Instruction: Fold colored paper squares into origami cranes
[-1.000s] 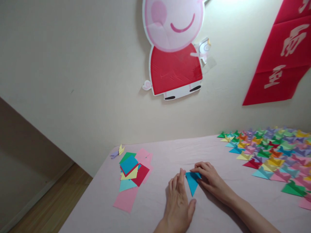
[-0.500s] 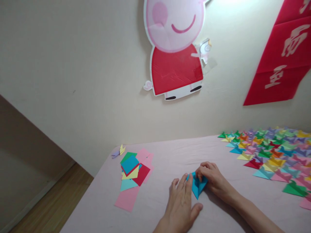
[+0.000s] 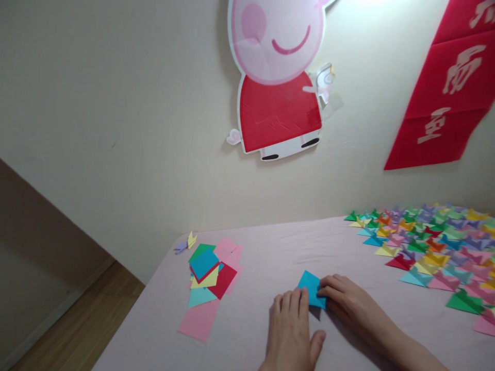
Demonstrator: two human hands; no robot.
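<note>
A folded blue paper (image 3: 310, 286) lies on the pink table cover (image 3: 266, 257), near the front edge. My left hand (image 3: 293, 330) lies flat with fingers together, its fingertips on the paper's lower left edge. My right hand (image 3: 350, 304) comes in from the right, fingers curled, pressing down on the paper's right corner. Most of the paper's far half shows as a diamond shape.
A loose stack of coloured paper squares (image 3: 209, 278) lies to the left. Many folded paper pieces (image 3: 433, 247) cover the table's right side. Two small folded pieces (image 3: 187, 242) sit at the far left corner. A cartoon pig cutout (image 3: 278, 77) and red banner (image 3: 444, 98) hang on the wall.
The blue paper went from a long downward-pointing triangle to a smaller, flatter diamond shape. Both hands slid slightly toward me and pressed down on it.
</note>
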